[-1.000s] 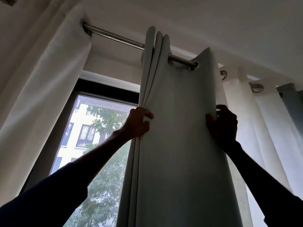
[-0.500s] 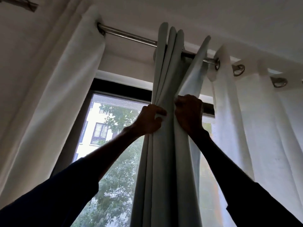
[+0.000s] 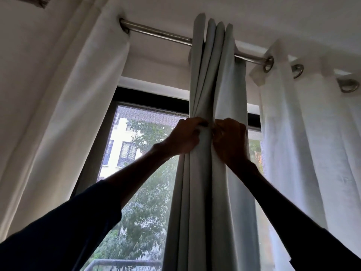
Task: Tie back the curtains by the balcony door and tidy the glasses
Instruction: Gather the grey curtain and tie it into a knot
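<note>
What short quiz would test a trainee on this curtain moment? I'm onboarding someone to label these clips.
1. True or false: both hands grip the grey curtain.
2. Which hangs right of it on the rod? A) a white curtain with metal eyelets B) a roller blind C) nothing
3. In what state is the grey curtain: spread flat or gathered?

Key
1. True: left hand and right hand pinch its folds.
2. A, the white curtain.
3. Gathered into folds.

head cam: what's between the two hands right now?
Head view: a narrow fold of the grey-green curtain sits between the left hand and right hand; both pinch the bunched pleats.
</note>
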Demonstrator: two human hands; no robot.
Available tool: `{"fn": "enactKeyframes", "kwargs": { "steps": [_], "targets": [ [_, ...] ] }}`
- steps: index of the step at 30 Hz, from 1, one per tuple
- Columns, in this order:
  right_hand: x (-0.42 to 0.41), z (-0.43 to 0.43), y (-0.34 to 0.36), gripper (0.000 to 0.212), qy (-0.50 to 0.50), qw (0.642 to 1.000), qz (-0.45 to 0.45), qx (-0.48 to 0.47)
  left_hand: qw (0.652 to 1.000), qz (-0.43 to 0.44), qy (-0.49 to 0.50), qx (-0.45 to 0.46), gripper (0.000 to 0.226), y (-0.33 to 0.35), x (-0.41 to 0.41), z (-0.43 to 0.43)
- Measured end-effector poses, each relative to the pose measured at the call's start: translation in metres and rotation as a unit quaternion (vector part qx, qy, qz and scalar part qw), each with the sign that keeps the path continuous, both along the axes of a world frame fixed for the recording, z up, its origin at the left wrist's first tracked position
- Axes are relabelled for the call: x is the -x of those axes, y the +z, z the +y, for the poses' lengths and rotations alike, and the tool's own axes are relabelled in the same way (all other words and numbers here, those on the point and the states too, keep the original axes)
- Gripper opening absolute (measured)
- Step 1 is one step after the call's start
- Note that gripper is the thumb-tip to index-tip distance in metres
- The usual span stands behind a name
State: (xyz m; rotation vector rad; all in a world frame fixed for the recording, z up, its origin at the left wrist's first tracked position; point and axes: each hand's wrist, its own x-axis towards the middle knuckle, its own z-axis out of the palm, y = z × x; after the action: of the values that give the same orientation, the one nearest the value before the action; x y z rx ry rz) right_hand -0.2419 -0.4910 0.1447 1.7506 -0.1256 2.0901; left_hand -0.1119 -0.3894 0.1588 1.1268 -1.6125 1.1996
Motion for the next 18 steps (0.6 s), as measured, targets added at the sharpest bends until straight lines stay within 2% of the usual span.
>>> {"fn": "enactKeyframes", "kwargs": {
  "steps": [6,10,12,14,18],
  "targets": [
    [-0.006,-0.003,-0.029,0.023,0.068,0.997,0.022,0.015,0.998,0.031,-0.018,-0.059,0.067,-0.005,0.016,0.005],
    [-0.005,-0.002,-0.026,0.034,0.096,0.995,0.022,0.026,0.997,-0.024,-0.036,-0.064,0.082,-0.003,0.020,0.007],
    [-0.004,0.001,-0.024,0.037,0.115,0.993,0.020,0.034,0.995,-0.026,-0.032,-0.095,0.077,-0.003,0.022,0.011],
    [-0.003,0.007,-0.023,0.029,0.125,0.991,0.012,0.048,0.991,-0.001,-0.035,-0.133,0.069,-0.003,0.026,0.015],
    [-0.003,0.016,-0.028,0.016,0.131,0.990,0.010,0.057,0.967,0.137,-0.097,-0.192,0.048,0.006,0.030,0.013]
  ]
}}
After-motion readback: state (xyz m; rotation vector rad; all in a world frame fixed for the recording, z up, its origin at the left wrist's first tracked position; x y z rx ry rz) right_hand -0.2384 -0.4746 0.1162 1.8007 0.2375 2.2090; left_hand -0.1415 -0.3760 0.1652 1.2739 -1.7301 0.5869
